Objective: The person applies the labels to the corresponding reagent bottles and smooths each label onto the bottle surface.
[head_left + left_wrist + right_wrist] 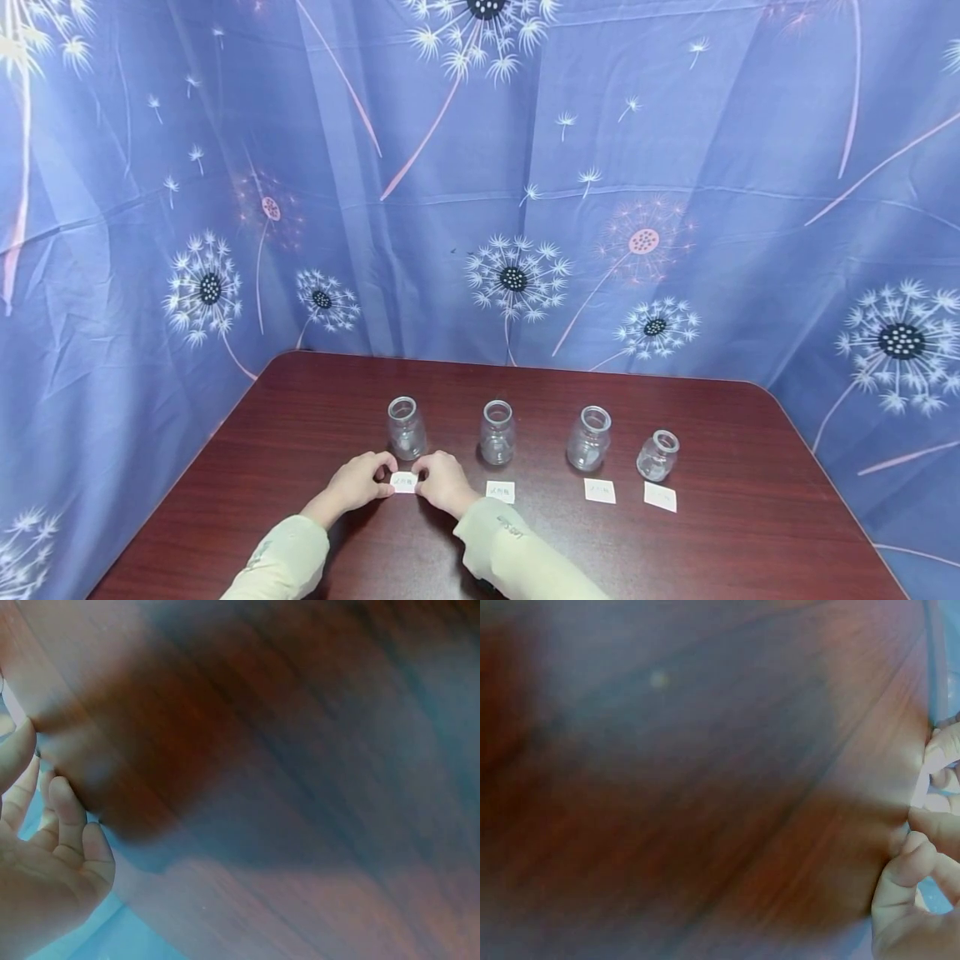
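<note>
A small white paper label (403, 482) printed with dark characters lies flat in front of the leftmost glass jar (407, 433). My left hand (356, 483) holds its left edge between thumb and index finger, and my right hand (447, 482) has the right edge the same way. In the left wrist view the left hand (52, 855) shows its thumb tip against the label's pale edge, other fingers bent toward the tabletop. Part of the label also shows at the right margin of the right wrist view, by the right hand (911, 900).
To the right stand two similar open jars (497, 435) (588, 442) and a smaller one (657, 457). In front of each lies a white label (500, 492) (600, 491) (660, 497). Dandelion-print blue cloth (450, 250) hangs behind the dark red wooden table (720, 550).
</note>
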